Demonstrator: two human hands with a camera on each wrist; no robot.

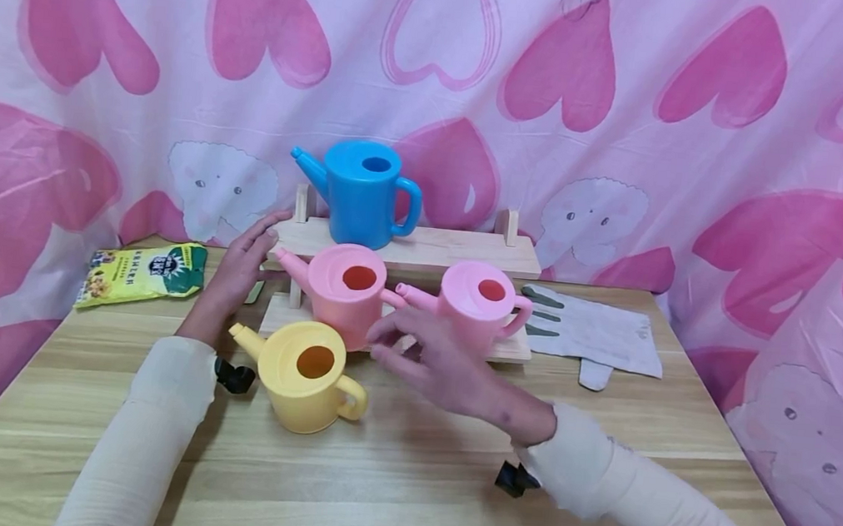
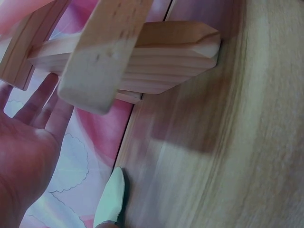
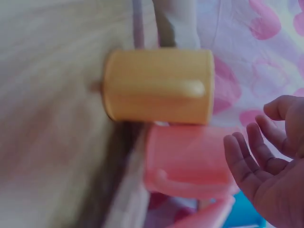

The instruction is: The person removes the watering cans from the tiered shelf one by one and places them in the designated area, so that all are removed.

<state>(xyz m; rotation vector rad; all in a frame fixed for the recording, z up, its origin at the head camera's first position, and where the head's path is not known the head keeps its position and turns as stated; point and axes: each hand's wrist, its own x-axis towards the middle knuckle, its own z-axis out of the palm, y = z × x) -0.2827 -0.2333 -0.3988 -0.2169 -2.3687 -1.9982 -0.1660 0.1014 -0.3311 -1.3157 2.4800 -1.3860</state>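
Pink can (image 1: pixel 484 327) and coral can (image 1: pixel 345 311) stand side by side on the lower board of a wooden shelf (image 1: pixel 460 250), while the blue can (image 1: pixel 361 208) has the upper board to itself. The step between the boards probably explains this order: it lifts the blue one clear, so that no can hides another. Yellow can (image 1: pixel 300 403) stands upright on the worktop (image 1: pixel 371 492), in front of the coral one and just off the shelf.

All four spouts aim left and all four handles right, which looks deliberate, as it would suit lifting with the right hand and makes for a tidy row.

The right grip (image 1: pixel 443 361) hovers in front of the pink and coral pair, fingers apart and loosely bent, with nothing in it; the right wrist view shows a gap between the fingertips and the cans' sides. The left grip (image 1: pixel 236 268) is also empty, its fingers stretched out at the shelf's left end, perhaps to steady or feel the frame; whether the fingertips touch the wood I cannot tell.

A packet (image 1: pixel 142 276) and a glove (image 1: pixel 599 333) lie flat at either side, seemingly to leave the middle for the cans.
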